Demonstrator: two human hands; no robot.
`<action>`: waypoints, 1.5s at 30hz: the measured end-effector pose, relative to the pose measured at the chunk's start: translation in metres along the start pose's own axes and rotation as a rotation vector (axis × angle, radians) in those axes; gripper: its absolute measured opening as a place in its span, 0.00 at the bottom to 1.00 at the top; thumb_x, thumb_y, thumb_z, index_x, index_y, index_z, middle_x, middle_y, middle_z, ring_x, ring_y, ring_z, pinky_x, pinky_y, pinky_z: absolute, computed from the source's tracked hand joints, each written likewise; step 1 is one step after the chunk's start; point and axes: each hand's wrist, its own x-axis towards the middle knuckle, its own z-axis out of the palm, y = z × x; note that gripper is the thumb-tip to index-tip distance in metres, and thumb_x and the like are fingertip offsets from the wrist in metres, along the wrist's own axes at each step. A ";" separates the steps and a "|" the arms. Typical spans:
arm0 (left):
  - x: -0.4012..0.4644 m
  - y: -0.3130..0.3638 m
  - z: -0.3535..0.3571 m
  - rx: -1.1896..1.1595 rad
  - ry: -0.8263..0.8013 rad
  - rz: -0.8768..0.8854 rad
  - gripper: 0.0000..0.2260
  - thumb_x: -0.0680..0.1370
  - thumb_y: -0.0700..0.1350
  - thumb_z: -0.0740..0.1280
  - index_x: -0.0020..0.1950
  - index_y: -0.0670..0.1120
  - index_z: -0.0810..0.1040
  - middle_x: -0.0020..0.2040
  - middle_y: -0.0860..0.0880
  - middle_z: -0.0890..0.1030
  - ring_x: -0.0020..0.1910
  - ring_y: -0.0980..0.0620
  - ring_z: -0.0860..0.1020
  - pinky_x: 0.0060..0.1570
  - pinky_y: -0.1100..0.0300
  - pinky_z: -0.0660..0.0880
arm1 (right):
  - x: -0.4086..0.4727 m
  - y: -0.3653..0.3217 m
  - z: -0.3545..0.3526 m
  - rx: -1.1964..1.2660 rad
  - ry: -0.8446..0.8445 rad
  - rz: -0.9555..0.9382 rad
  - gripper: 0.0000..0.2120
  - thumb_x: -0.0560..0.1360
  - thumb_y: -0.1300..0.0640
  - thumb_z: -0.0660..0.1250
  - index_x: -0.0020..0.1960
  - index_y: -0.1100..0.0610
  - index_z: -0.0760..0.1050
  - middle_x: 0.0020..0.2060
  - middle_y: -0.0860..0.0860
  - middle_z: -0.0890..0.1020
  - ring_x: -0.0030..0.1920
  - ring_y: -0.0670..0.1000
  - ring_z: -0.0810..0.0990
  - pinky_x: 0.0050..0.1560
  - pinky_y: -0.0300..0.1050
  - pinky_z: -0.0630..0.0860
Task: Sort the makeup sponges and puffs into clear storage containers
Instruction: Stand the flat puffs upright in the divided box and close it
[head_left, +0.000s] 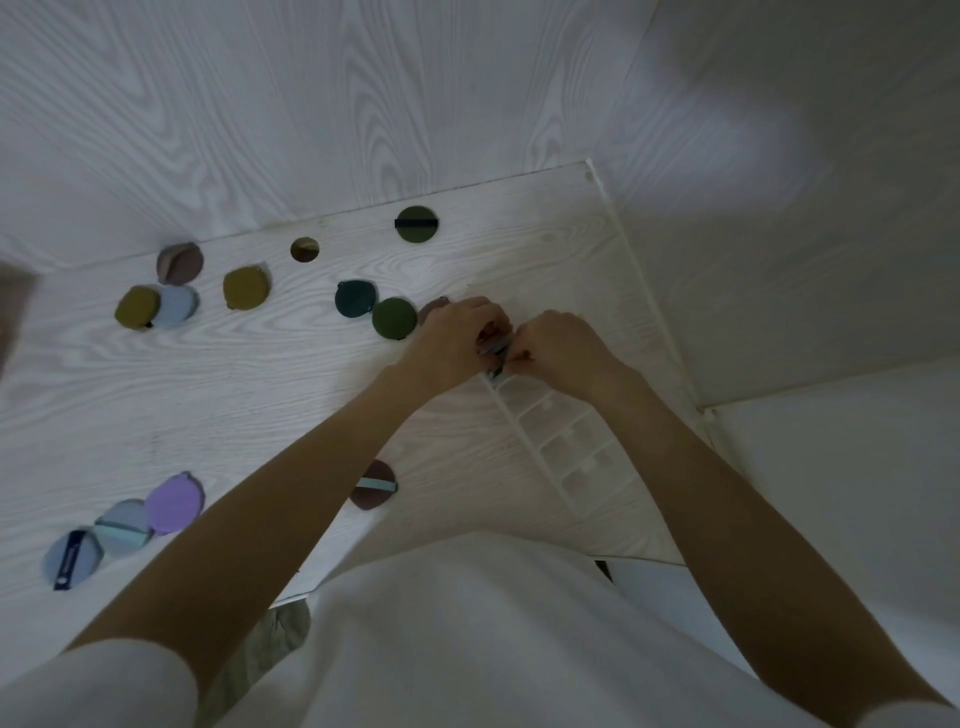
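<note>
Both hands, left hand (457, 332) and right hand (558, 345), pinch a grey puff (493, 347) over the clear container (563, 441); forcing it risks tipping the container.

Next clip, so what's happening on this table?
A person's left hand and right hand together pinch a grey-blue puff at the far end of a clear divided plastic container, whose visible compartments look empty. About a dozen round puffs are scattered on the white wood-grain table, among them a lilac round puff and a dark green round puff.
</note>
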 end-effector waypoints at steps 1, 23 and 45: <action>-0.001 0.000 0.000 -0.004 -0.003 0.006 0.12 0.66 0.44 0.73 0.48 0.45 0.80 0.46 0.48 0.81 0.41 0.50 0.80 0.45 0.54 0.76 | -0.004 -0.001 0.002 0.005 0.019 -0.003 0.11 0.75 0.50 0.66 0.51 0.54 0.82 0.47 0.55 0.83 0.48 0.56 0.79 0.45 0.47 0.71; -0.213 -0.093 -0.079 -0.098 0.412 -0.420 0.07 0.76 0.43 0.66 0.52 0.47 0.80 0.50 0.50 0.82 0.49 0.55 0.75 0.48 0.74 0.64 | 0.008 -0.152 0.045 0.437 0.171 -0.156 0.12 0.76 0.56 0.64 0.60 0.52 0.74 0.46 0.49 0.79 0.48 0.48 0.75 0.50 0.41 0.71; -0.375 -0.221 -0.116 -0.121 0.125 -0.757 0.21 0.68 0.44 0.75 0.59 0.44 0.76 0.54 0.43 0.74 0.50 0.45 0.74 0.45 0.58 0.70 | 0.205 -0.310 0.111 0.346 0.159 0.072 0.07 0.75 0.61 0.64 0.51 0.63 0.71 0.51 0.62 0.76 0.50 0.59 0.76 0.47 0.48 0.71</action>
